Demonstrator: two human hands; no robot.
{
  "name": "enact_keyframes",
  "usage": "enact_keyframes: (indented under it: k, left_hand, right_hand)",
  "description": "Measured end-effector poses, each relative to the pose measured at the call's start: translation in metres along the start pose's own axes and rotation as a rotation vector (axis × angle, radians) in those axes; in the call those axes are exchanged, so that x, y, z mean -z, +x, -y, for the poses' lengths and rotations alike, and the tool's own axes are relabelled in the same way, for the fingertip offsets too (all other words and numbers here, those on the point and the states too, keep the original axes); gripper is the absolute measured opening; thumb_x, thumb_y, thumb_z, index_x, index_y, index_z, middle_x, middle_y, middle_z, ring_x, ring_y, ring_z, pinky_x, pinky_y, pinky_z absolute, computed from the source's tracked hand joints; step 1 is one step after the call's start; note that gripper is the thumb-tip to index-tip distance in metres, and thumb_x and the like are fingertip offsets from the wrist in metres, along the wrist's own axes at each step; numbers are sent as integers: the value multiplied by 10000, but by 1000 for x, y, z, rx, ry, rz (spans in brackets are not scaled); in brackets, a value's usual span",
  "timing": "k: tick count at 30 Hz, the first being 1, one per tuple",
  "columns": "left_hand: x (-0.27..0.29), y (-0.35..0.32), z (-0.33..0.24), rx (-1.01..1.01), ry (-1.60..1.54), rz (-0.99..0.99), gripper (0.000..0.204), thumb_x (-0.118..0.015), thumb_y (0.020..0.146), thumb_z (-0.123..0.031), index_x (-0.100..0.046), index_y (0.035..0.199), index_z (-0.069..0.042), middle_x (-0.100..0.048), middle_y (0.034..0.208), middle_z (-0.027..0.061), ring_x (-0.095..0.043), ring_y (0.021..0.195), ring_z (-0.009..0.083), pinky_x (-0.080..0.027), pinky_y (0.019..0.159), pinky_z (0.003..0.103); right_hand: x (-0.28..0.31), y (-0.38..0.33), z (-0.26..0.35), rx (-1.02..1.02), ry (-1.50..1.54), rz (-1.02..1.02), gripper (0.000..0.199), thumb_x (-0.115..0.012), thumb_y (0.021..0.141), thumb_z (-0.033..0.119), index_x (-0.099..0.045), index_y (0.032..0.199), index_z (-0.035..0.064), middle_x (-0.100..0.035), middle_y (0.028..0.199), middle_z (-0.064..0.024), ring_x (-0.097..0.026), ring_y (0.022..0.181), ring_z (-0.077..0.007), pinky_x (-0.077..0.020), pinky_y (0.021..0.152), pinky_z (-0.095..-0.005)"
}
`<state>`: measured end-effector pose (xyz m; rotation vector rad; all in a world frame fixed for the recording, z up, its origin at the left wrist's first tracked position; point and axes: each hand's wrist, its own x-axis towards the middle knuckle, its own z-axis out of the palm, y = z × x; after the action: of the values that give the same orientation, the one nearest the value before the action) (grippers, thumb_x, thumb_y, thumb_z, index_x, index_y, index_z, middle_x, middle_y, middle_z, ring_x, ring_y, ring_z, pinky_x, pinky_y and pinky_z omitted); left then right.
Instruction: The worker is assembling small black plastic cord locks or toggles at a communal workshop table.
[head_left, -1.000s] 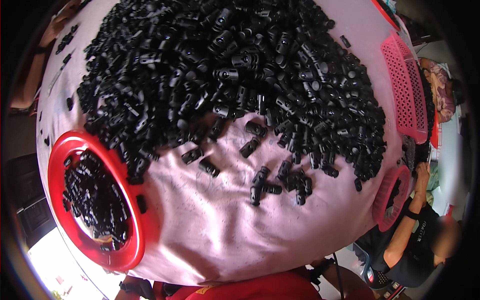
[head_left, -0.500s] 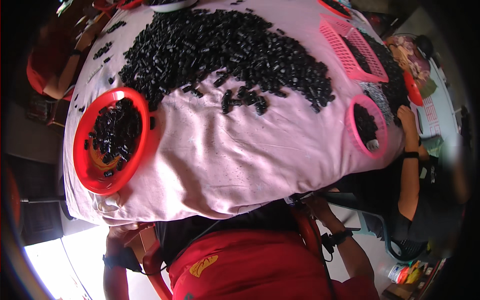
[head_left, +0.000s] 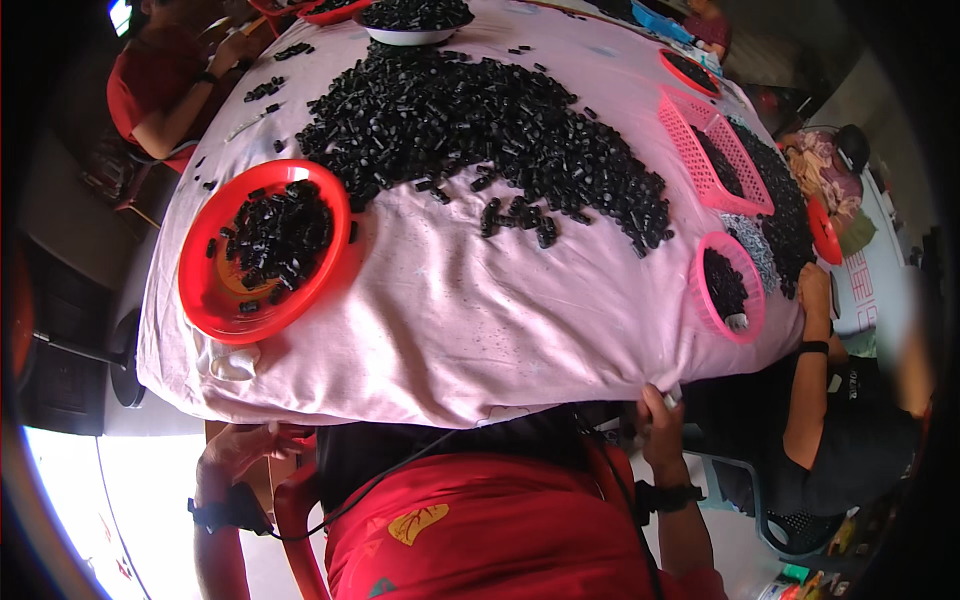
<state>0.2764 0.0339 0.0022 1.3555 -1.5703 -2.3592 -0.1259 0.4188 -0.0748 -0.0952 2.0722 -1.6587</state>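
My left hand point(head_left: 245, 450) is below the near left edge of the table, beside the red chair arm, its fingers loosely apart with nothing in them. At the near right edge of the cloth, my right hand point(head_left: 660, 425) is raised, its fingers closed on a small pale piece point(head_left: 672, 395) too small to name. A wide heap of small black cylindrical parts point(head_left: 470, 120) lies across the pink cloth point(head_left: 430, 330). On the left, a red basin point(head_left: 225, 315) holds more of these parts, out of reach of both hands.
At the right stand a round pink basket point(head_left: 757, 305) and a rectangular pink basket point(head_left: 735, 150), both with black parts. A white bowl point(head_left: 405, 37) heaped with parts stands at the far side. A co-worker's hand point(head_left: 815, 290) is at the right edge; a person in red point(head_left: 150, 85) sits far left.
My right hand has come up from beside the chair to the table edge. My left hand has come away from the cloth's edge. The view has shifted, showing more of the table's far side.
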Motion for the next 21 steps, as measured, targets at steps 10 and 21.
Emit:
enact_keyframes:
  k: [10, 21]
  left_hand:
    - [12, -8, -7, 132, 232, 38, 288, -559, 943, -237, -634, 1026, 29, -696, 915, 150, -678, 790, 233, -502, 675, 298]
    - [-48, 0, -97, -506, -66, 391, 347, -622, 883, -288, -608, 881, 59, -664, 816, 198, -654, 712, 234, -491, 666, 303]
  right_hand:
    - [4, -21, 63, -37, -469, 236, 309, -637, 865, 269, -595, 695, 15, -493, 540, 23, -409, 507, -49, -309, 466, -251]
    - [-127, 76, 168, 1006, -942, 275, 286, -648, 848, 262, -610, 917, -13, -635, 739, -202, -641, 674, -335, -480, 603, -400]
